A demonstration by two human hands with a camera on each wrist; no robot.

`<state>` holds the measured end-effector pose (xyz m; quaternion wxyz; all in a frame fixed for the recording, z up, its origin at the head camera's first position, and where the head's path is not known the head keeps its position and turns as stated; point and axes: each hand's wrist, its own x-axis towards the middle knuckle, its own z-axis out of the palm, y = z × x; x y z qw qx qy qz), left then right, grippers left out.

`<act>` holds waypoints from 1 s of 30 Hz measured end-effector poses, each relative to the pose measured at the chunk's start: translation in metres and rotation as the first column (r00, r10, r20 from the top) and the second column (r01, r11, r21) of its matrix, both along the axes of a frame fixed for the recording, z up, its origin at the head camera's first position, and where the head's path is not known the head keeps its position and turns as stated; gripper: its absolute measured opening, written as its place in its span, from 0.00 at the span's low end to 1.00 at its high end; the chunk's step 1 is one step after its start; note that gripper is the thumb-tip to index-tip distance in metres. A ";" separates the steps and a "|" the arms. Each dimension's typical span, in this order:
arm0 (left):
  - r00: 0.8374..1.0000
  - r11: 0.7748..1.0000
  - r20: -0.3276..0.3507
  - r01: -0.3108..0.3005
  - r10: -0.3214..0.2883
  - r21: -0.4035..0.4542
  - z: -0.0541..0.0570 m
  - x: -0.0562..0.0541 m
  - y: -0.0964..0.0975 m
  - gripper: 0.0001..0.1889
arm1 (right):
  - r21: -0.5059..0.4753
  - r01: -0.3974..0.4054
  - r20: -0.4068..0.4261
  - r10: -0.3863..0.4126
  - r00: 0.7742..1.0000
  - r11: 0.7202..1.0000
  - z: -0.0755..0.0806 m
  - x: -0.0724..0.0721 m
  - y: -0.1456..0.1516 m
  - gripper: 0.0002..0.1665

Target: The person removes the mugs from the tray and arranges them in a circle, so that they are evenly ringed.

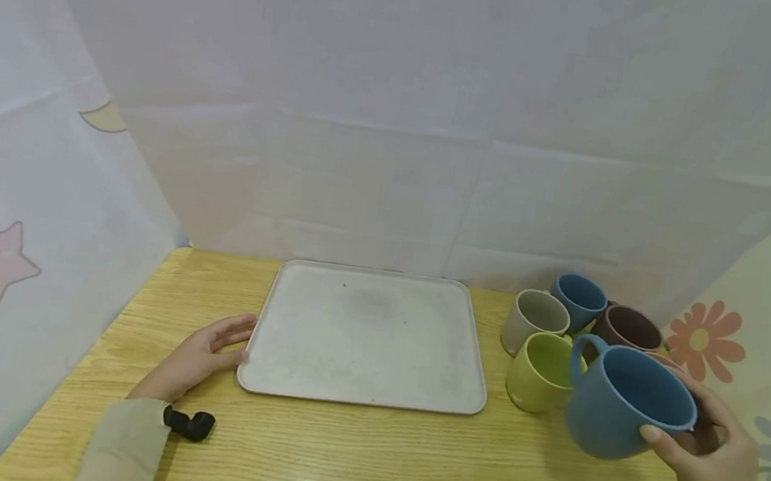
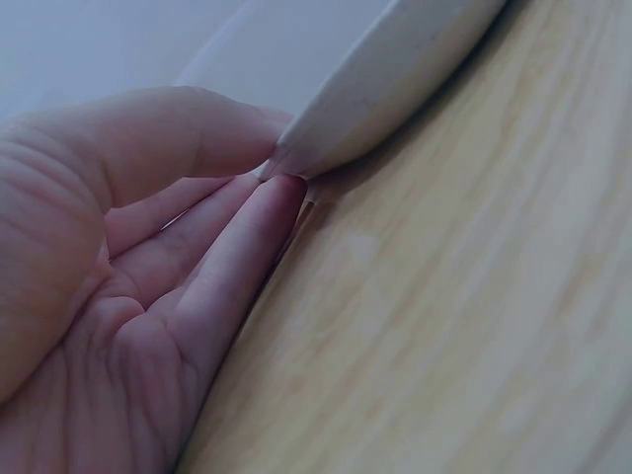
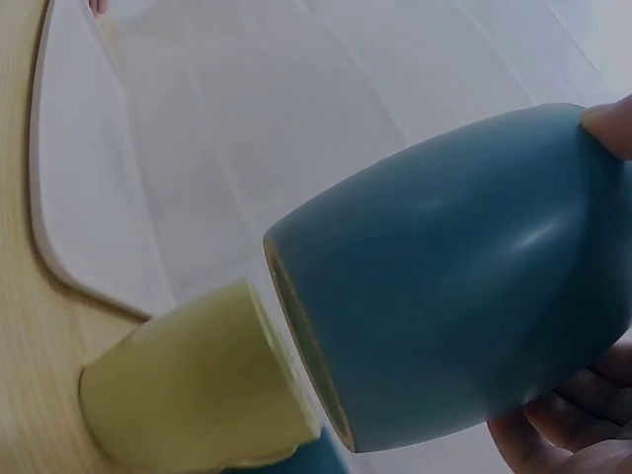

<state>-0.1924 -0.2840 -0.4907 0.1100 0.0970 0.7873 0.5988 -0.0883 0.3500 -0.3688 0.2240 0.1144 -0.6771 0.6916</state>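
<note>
My right hand [image 1: 722, 456] grips a blue mug [image 1: 606, 420] by its rim side, thumb at the front. The mug is tilted above the table, its handle pointing left; its smooth side [image 3: 444, 286] fills much of the right wrist view. Just left of it stands a yellow-green mug [image 1: 533, 381]. My left hand [image 1: 200, 358] lies at the left edge of a pale tray [image 1: 368, 340], fingers extended. In the left wrist view, the thumb and fingertips [image 2: 286, 193] touch the tray's rim [image 2: 346, 118].
Behind the yellow-green mug stand a whitish mug [image 1: 524, 329], another blue mug [image 1: 577, 323] and a dark brown mug [image 1: 630, 329]. A pinkish rim shows partly behind the held mug. White cloth [image 1: 366, 152] hangs along the wooden table's [image 1: 335, 455] back edge.
</note>
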 end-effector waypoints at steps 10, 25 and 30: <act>1.000 1.000 0.004 -0.002 0.002 -0.002 0.002 0.000 0.001 0.39 | 0.045 0.156 0.109 -0.160 0.981 0.987 -0.018 0.003 0.028 0.38; 1.000 1.000 0.005 0.003 -0.004 0.013 -0.001 0.001 0.001 0.40 | 0.103 0.197 0.240 -0.217 0.946 0.975 -0.062 -0.008 0.044 0.35; 1.000 1.000 -0.002 -0.003 0.003 0.006 -0.001 0.000 0.000 0.40 | 0.153 0.229 0.295 -0.265 0.918 0.961 -0.073 -0.013 0.045 0.36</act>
